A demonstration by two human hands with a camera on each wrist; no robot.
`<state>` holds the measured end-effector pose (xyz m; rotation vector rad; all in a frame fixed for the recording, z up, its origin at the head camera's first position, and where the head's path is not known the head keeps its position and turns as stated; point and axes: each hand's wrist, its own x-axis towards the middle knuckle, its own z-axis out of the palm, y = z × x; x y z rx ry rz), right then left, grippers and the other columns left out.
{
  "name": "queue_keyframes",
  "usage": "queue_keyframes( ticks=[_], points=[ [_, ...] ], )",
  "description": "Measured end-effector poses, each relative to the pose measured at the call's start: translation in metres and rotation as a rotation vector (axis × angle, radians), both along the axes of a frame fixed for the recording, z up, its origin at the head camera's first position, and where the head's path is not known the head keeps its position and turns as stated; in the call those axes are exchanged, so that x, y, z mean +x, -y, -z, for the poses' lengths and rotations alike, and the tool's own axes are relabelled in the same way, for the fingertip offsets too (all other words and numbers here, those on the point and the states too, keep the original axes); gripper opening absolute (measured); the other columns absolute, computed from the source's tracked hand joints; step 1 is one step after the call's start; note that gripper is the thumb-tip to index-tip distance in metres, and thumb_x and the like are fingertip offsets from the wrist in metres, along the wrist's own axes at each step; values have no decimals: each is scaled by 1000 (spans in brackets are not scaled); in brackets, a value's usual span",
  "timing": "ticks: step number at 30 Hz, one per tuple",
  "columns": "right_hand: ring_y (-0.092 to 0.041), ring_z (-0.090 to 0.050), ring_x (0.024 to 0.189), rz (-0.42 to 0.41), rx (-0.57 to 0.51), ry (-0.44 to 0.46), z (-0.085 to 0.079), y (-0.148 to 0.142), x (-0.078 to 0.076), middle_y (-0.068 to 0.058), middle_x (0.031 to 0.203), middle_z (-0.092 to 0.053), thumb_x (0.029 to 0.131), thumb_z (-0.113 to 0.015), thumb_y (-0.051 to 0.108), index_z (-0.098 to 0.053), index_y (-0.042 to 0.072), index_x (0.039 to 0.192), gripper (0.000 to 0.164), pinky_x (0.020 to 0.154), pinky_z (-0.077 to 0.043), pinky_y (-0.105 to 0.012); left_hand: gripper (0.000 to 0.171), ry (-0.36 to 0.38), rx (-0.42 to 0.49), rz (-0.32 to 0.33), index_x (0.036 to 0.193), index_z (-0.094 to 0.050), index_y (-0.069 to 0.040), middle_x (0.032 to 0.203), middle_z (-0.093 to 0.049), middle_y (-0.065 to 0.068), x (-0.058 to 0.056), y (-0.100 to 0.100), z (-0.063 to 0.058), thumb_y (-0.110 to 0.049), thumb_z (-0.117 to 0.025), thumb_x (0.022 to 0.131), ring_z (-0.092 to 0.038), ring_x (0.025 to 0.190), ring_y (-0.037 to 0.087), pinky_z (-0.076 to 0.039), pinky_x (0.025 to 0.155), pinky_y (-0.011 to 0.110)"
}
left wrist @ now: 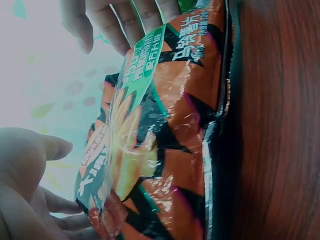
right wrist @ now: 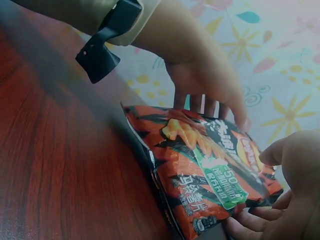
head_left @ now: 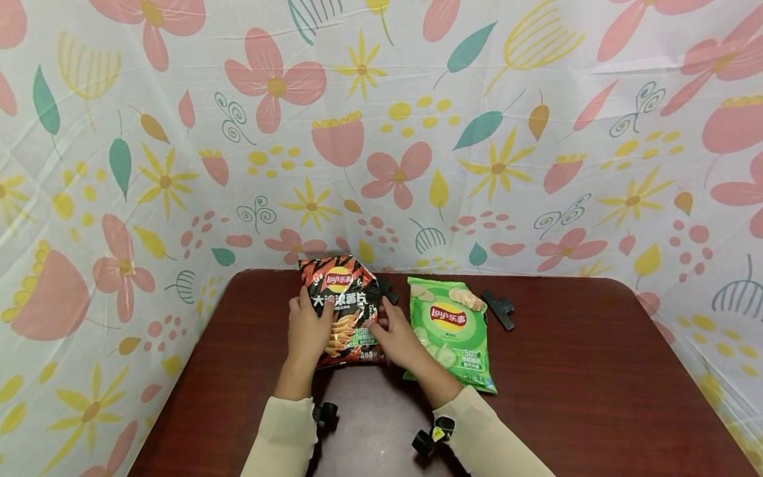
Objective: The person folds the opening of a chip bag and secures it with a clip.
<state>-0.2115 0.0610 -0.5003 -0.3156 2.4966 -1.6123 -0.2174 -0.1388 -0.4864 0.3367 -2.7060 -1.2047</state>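
Note:
A red and black Lay's chip bag [head_left: 342, 328] lies face up between both hands, its lower edge at the tabletop. My left hand [head_left: 306, 331] holds its left side, thumb over the printed front and fingers around the edge. On the opposite side, my right hand [head_left: 405, 338] grips the right edge, with the thumb toward the front and fingers partly hidden beneath. The left wrist view shows the bag [left wrist: 170, 125] puffed and side-on. In the right wrist view, the right hand's fingers [right wrist: 250, 227] are tucked at the bag's edge.
A green Lay's chip bag [head_left: 450, 338] lies flat just right of the right hand. A black clip [head_left: 499, 309] rests beside it, and another black clip [head_left: 388, 290] shows behind the red bag. The brown table [head_left: 572, 384] meets a floral cloth [head_left: 399, 132] at the back.

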Motion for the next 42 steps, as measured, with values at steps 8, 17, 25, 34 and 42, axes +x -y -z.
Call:
queue_keyframes(
  ticks=[8,17,25,34,42],
  points=[
    [-29,-57,125,13,-36,-10,-2,-3,-1,-18,144,-44,103,-56,29,-14,8,163,76,91,-54,-42,83,-26,38,-26,162,-15,-2,149,-33,29,3,-2,-8,-48,-51,103,-52,126,49,-46,100,61],
    [-28,-56,123,44,-47,-51,-6,-5,-1,-16,141,-45,103,-58,26,-18,12,163,73,93,-53,-41,81,-48,71,-28,162,-18,-3,147,-35,28,5,-5,-15,-48,-51,103,-56,120,48,-46,99,60],
    [-35,-55,130,105,-137,-63,-8,-6,-3,-20,145,-44,103,-57,22,-38,4,152,56,104,-50,-49,78,-68,141,-17,160,-22,-3,149,-34,26,7,-5,-19,-49,-50,103,-56,120,48,-45,101,62],
    [-36,-61,122,157,-236,-46,-12,-8,-5,-22,137,-56,104,-57,21,-45,2,142,44,101,-52,-50,76,-60,197,23,163,-16,-10,149,-33,23,9,-5,-23,-50,-44,105,-55,116,41,-45,98,56],
    [-23,-60,100,174,-261,-61,-14,-12,-6,-16,125,-58,105,-54,20,-49,7,142,39,84,-53,-37,71,-63,252,51,161,-24,-11,145,-37,19,13,-7,-27,-51,-44,105,-52,119,34,-45,98,51]
  ],
)
